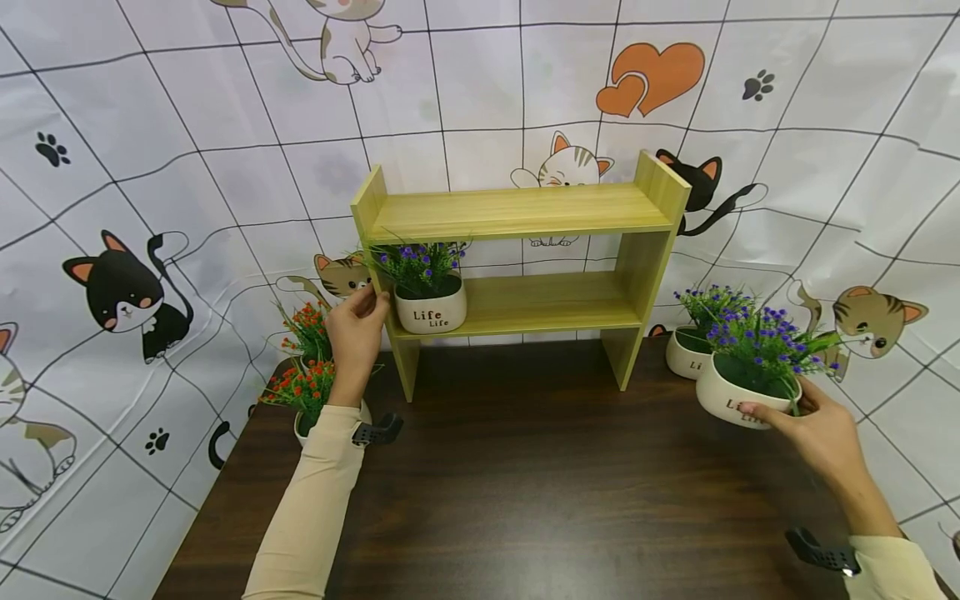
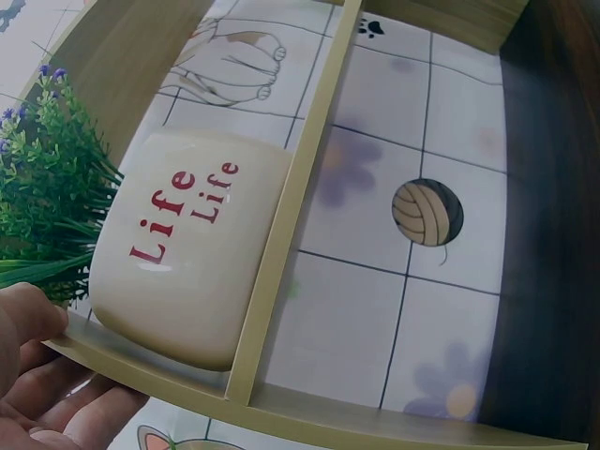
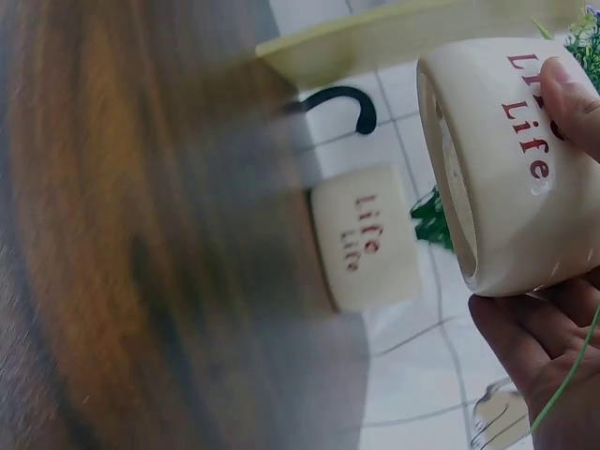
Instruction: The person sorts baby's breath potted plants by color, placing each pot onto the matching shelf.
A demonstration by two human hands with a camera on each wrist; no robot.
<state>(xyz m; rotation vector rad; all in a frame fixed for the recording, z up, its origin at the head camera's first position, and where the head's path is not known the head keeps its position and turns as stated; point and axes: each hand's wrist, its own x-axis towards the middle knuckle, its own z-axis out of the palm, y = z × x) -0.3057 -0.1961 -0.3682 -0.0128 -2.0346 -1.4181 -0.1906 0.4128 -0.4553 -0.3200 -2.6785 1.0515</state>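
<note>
A wooden two-tier shelf (image 1: 517,215) stands at the back of the table. My left hand (image 1: 358,333) is at its left side panel, thumb on one side of the panel edge and fingers on the other in the left wrist view. Just beside it, on the lower tier, sits a white "Life" pot with purple flowers (image 1: 431,307). On the right, my right hand (image 1: 821,429) grips another white pot with purple flowers (image 1: 738,396). Its underside shows in the right wrist view, so it is raised off the table. Behind it stands a similar potted plant (image 3: 366,239).
Two pots with orange-red flowers (image 1: 303,383) stand at the table's left, partly behind my left forearm. The dark brown table (image 1: 517,483) spreads in front of the shelf. A cat-patterned wall covering (image 1: 480,100) rises behind it and along both sides.
</note>
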